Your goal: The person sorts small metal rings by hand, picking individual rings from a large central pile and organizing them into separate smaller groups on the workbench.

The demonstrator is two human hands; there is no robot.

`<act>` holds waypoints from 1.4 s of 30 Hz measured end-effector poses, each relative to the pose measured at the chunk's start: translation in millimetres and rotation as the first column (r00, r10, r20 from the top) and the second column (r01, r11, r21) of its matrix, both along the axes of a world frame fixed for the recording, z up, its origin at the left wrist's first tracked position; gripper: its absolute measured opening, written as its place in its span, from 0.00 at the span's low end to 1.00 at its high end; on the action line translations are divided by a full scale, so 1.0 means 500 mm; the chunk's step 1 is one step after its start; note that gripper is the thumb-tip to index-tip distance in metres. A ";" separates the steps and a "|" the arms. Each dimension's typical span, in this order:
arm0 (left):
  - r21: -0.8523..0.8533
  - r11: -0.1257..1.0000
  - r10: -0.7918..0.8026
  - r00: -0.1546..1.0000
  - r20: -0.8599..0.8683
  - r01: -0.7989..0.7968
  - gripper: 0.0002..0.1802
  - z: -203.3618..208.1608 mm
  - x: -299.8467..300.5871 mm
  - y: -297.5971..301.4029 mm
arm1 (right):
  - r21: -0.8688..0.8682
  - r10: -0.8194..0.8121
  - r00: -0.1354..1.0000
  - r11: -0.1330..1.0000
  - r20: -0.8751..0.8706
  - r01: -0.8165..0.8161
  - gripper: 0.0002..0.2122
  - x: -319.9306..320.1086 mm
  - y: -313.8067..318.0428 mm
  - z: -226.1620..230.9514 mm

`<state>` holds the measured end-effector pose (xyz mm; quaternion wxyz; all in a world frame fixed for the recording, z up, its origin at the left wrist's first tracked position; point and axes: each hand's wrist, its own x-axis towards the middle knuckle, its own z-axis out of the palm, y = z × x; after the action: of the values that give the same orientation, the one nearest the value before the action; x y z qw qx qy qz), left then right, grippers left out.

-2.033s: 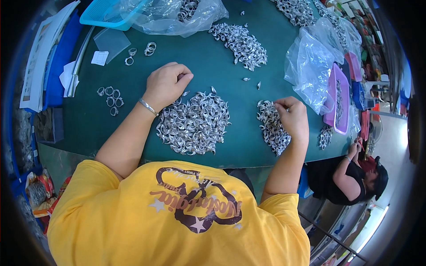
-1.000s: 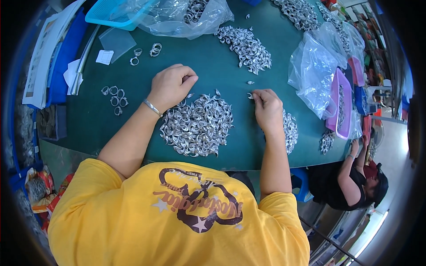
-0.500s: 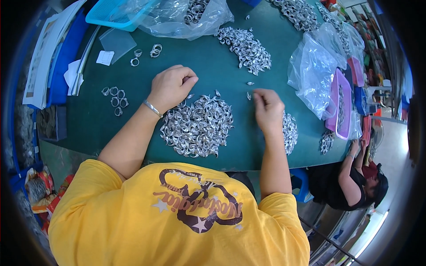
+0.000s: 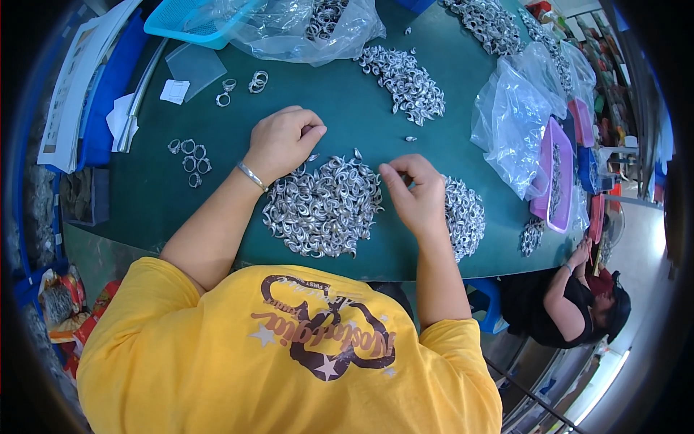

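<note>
Beyond the far-left edge of a large heap of small curved silver metal pieces (image 4: 323,210), my left hand (image 4: 284,143) rests on the green table with its fingers curled in. Whatever it may hold is hidden under the fingers. My right hand (image 4: 417,194) is at the heap's right edge, thumb and fingertips drawn together. I cannot make out anything between them. One loose metal piece (image 4: 313,157) lies beside my left hand, and another (image 4: 357,153) sits at the heap's far edge. A smaller heap of like pieces (image 4: 463,217) lies right of my right wrist, partly covered by it.
Farther off lie another heap (image 4: 406,85), a clear plastic bag (image 4: 303,45) and a light-blue basket (image 4: 189,36). Silver rings (image 4: 191,160) lie at left. A plastic bag (image 4: 506,123) and purple tray (image 4: 553,170) are at right, near another person (image 4: 571,296).
My right hand has moved left to the large heap's edge. The loose piece that lay beside its fingertips no longer shows. My left hand stays nearly in place.
</note>
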<state>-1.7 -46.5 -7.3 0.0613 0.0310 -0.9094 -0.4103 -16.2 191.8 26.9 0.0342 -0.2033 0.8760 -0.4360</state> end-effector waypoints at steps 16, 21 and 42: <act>0.011 1.000 -0.006 1.000 -0.019 0.006 0.07 -0.004 -0.003 0.004 | 0.118 -0.146 0.922 0.973 -0.360 0.200 0.04 -0.093 0.053 -0.034; 0.005 1.000 -0.008 1.000 -0.008 0.008 0.06 0.001 -0.004 0.007 | 0.222 0.005 0.910 0.970 -0.414 0.096 0.03 -0.080 0.034 -0.060; 0.007 1.000 -0.002 1.000 -0.003 0.002 0.07 0.001 -0.002 0.006 | 0.161 0.011 0.983 0.987 -0.181 0.018 0.05 -0.038 0.018 -0.030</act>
<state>-2.5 -43.4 -6.8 0.0622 0.0297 -0.9079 -0.4134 -35.0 200.6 12.1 -0.0302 -0.2372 0.9084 -0.3430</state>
